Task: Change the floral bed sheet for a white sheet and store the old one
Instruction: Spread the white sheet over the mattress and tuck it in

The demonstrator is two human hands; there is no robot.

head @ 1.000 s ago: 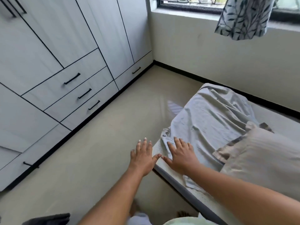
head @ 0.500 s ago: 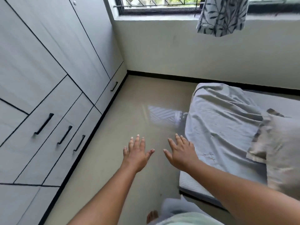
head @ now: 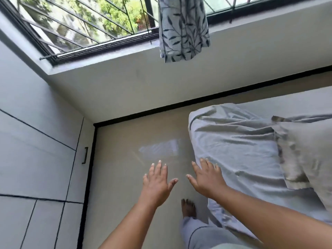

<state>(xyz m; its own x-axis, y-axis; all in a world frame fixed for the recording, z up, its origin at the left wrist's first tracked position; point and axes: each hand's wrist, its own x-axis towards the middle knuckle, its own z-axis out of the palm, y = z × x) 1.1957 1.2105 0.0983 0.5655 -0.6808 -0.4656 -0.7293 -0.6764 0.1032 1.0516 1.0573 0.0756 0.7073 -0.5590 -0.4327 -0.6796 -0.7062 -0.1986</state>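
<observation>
Viewing from the head camera, the left hand (head: 158, 183) and right hand (head: 206, 178) are held out flat, fingers spread, nothing grasped. The white sheet (head: 233, 146) is spread, wrinkled, at the right, with a pillow (head: 305, 153) laid on it; the right hand is seen at its edge.

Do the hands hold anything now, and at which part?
Nothing is held. The left hand and the right hand are open, fingers spread, near the edge of the sheet.
</observation>
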